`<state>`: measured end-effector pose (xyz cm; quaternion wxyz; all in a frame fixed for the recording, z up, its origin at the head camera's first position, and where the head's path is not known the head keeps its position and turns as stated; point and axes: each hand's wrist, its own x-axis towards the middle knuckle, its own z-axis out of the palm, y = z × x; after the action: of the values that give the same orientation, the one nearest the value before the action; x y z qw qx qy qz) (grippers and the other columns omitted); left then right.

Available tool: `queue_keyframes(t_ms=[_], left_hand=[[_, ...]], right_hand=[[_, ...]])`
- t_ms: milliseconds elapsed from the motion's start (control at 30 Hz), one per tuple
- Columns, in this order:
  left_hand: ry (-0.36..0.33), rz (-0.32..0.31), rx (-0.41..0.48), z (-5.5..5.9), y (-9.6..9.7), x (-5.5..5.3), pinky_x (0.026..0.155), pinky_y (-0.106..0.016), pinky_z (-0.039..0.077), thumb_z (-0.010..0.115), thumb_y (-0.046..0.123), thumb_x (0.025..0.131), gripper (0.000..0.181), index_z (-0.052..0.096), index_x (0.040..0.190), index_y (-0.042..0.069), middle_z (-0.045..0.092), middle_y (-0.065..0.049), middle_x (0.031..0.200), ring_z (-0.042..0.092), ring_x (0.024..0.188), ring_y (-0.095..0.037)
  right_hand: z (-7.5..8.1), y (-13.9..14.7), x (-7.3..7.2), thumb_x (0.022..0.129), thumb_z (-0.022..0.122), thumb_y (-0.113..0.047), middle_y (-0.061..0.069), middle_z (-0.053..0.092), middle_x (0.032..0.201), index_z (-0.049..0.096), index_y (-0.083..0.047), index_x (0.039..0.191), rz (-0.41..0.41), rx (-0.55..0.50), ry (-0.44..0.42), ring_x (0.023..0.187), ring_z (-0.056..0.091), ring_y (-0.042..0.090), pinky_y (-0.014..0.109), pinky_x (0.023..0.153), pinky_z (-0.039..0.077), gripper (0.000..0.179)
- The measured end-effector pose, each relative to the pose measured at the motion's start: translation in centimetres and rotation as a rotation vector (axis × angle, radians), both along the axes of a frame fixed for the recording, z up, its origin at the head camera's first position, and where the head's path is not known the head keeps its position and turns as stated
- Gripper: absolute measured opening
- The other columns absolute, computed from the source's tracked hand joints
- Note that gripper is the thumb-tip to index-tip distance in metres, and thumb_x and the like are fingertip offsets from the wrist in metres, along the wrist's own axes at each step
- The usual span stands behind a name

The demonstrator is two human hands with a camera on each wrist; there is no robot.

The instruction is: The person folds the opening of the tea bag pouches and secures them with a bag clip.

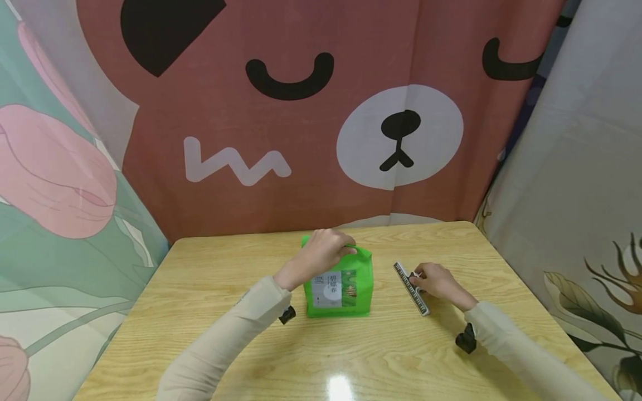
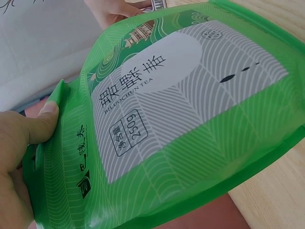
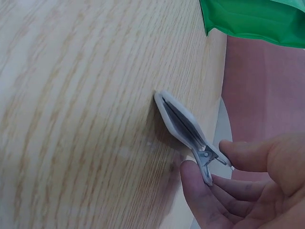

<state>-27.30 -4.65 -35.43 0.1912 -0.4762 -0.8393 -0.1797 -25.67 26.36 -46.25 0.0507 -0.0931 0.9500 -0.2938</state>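
Observation:
A bright green tea bag (image 1: 363,284) with a grey label stands upright on the table. My left hand (image 1: 325,249) grips its top edge, and in the left wrist view the thumb (image 2: 45,121) presses on the bag's front near that edge. To the right, a long bag clip (image 1: 411,288) with a black-and-white piano-key pattern is on or just over the table. My right hand (image 1: 437,280) pinches the clip's handles between thumb and fingers. Seen from the side in the right wrist view, the clip (image 3: 178,121) has its long jaws touching at the tip.
The wooden table (image 1: 210,289) reaches back to a curtain (image 1: 301,206) printed with a bear face. Patterned cloth hangs along both sides. A black wrist camera (image 1: 466,338) sits under the right sleeve, and another (image 1: 287,315) under the left.

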Motion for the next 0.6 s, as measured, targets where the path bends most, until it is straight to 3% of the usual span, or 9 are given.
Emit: queue_keyframes(t_ms=[600], left_hand=[[-0.005, 0.004, 0.007, 0.04, 0.03, 0.08, 0.06, -0.017, 0.047, 0.074, 0.015, 0.09, 0.008, 0.078, 0.094, 0.009, 0.074, 0.001, 0.085, 0.064, 0.068, -0.005]], right_hand=[[0.22, -0.02, 0.1, 0.097, 0.066, -0.014, 0.022, 0.068, 0.097, 0.062, 0.015, 0.115, -0.007, -0.013, 0.014, 0.069, 0.068, 0.02, 0.036, 0.061, 0.055, 0.035]])
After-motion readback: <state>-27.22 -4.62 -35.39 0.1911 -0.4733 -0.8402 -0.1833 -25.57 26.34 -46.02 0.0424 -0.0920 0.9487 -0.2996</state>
